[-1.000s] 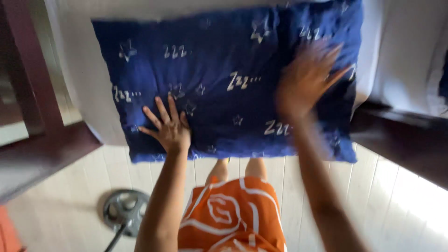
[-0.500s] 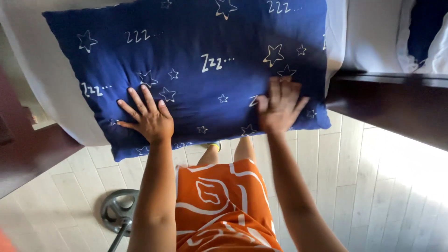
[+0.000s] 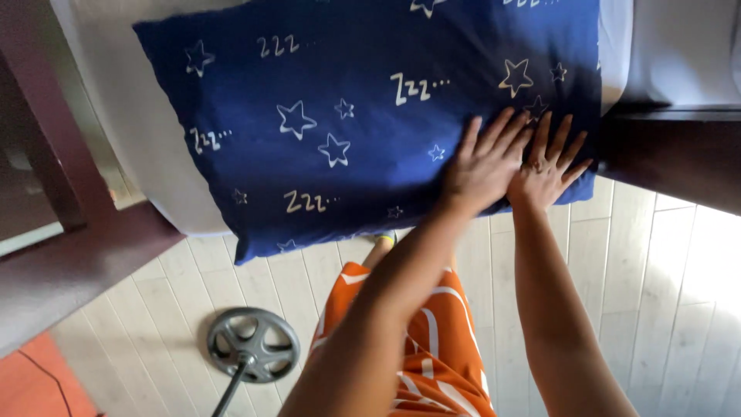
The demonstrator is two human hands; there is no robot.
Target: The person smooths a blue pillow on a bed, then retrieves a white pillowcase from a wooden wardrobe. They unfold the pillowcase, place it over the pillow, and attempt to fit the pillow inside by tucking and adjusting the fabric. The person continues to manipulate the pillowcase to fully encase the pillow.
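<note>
A dark blue pillow with white stars and letter patterns lies on a white mattress, its near edge hanging over the bed's side. My left hand lies flat on the pillow's near right part, fingers spread. My right hand is flat beside it, touching it, at the pillow's right corner. Both hands press on the fabric and hold nothing.
A dark wooden bed frame runs along the left and at the right. A round metal fan base stands on the pale plank floor. My orange patterned garment shows below. An orange mat sits at bottom left.
My left hand has slid right across the pillow from its left part to beside my right hand. The right hand moved slightly right. The view has come closer.
</note>
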